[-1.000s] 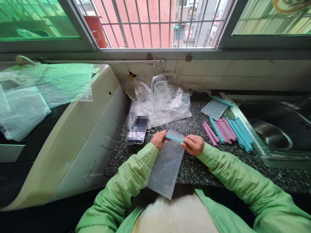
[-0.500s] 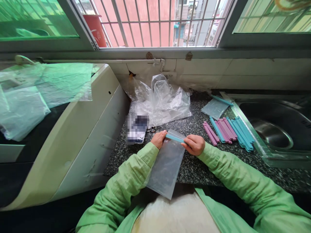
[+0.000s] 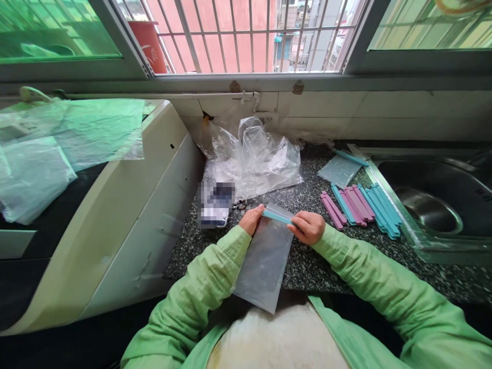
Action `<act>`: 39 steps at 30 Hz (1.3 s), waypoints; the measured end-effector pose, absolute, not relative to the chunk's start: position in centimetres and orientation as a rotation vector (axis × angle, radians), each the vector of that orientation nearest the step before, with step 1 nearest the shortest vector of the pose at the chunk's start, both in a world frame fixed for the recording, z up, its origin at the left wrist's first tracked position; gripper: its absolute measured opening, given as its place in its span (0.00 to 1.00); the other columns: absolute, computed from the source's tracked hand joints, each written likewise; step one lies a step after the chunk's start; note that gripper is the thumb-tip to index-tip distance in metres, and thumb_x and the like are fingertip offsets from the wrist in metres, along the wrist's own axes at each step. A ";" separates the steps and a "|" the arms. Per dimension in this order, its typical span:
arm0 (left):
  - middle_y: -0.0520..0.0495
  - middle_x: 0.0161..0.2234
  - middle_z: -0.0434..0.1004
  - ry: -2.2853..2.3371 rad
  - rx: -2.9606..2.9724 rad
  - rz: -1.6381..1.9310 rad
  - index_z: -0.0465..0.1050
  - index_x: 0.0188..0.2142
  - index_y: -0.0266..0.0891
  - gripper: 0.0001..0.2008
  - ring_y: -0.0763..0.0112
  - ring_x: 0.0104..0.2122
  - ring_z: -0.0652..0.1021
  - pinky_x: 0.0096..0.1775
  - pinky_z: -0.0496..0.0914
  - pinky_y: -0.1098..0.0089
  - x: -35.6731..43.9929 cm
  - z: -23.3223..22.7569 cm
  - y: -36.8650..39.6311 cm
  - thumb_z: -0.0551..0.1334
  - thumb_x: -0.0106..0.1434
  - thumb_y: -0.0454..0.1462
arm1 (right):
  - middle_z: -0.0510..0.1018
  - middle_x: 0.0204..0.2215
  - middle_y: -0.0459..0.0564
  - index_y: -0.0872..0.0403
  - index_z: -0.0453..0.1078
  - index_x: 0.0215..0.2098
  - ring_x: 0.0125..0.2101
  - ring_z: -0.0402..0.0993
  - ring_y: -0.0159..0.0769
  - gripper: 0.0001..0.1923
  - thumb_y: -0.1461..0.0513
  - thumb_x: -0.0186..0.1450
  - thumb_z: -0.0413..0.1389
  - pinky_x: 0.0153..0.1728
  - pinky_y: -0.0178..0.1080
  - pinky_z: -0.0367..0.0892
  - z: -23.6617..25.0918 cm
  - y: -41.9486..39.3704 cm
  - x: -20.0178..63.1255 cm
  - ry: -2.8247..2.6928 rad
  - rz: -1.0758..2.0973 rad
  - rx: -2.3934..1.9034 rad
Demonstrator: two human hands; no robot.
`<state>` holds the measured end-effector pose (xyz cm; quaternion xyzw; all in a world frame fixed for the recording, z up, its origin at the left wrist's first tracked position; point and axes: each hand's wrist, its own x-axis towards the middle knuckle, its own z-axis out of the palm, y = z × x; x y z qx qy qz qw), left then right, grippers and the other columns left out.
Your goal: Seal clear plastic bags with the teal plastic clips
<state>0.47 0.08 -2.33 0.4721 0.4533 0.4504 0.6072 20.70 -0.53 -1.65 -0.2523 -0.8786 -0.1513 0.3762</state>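
A blue bag clip (image 3: pixel 277 217) lies across the upper part of a clear plastic bag (image 3: pixel 265 261), which hangs down over the counter's front edge. My left hand (image 3: pixel 251 219) pinches the clip's left end together with the bag. At the clip's other end, my right hand (image 3: pixel 308 227) is closed, thumb and fingers pressed around it. A short flap of the bag sticks out above the clip. Whether the clip is fully fastened I cannot tell. Right of my right hand, several pink bag clips (image 3: pixel 355 205) and blue bag clips (image 3: pixel 380 211) lie in a row.
Crumpled clear plastic (image 3: pixel 255 159) lies at the back of the dark speckled counter, with a blurred-out phone (image 3: pixel 217 205) in front. Another bag (image 3: pixel 340 170) with a blue clip rests beside the metal sink (image 3: pixel 426 210). A bulky cream-coloured appliance (image 3: pixel 146 205) stands at left.
Both hands keep their hold on the clip and bag almost in place. The bag's lower end has swung slightly right, and the whole view has shifted a little.
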 end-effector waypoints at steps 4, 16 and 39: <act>0.57 0.14 0.56 1.019 1.083 0.994 0.64 0.20 0.35 0.26 0.81 0.17 0.57 0.21 0.50 0.75 0.3 -2.4 0.1 0.61 0.41 0.58 | 0.70 0.19 0.49 0.56 0.66 0.25 0.22 0.65 0.30 0.08 0.61 0.59 0.51 0.22 0.32 0.60 -1.7 -0.4 20.6 -2.239 -0.385 -0.681; 0.54 0.16 0.62 0.958 0.879 1.037 0.66 0.21 0.35 0.25 0.79 0.17 0.61 0.21 0.53 0.74 0.5 -2.3 0.3 0.61 0.42 0.57 | 0.71 0.21 0.49 0.55 0.66 0.28 0.23 0.66 0.30 0.08 0.59 0.60 0.51 0.24 0.31 0.63 -1.5 -0.3 20.2 -2.174 -0.278 -0.734; 0.59 0.13 0.53 1.212 0.891 1.189 0.60 0.17 0.37 0.17 0.83 0.15 0.55 0.19 0.47 0.76 -0.2 -0.7 0.5 0.64 0.37 0.46 | 0.72 0.22 0.48 0.53 0.64 0.27 0.23 0.67 0.30 0.03 0.62 0.58 0.52 0.24 0.34 0.66 -0.7 0.7 21.7 -2.123 -0.098 -0.884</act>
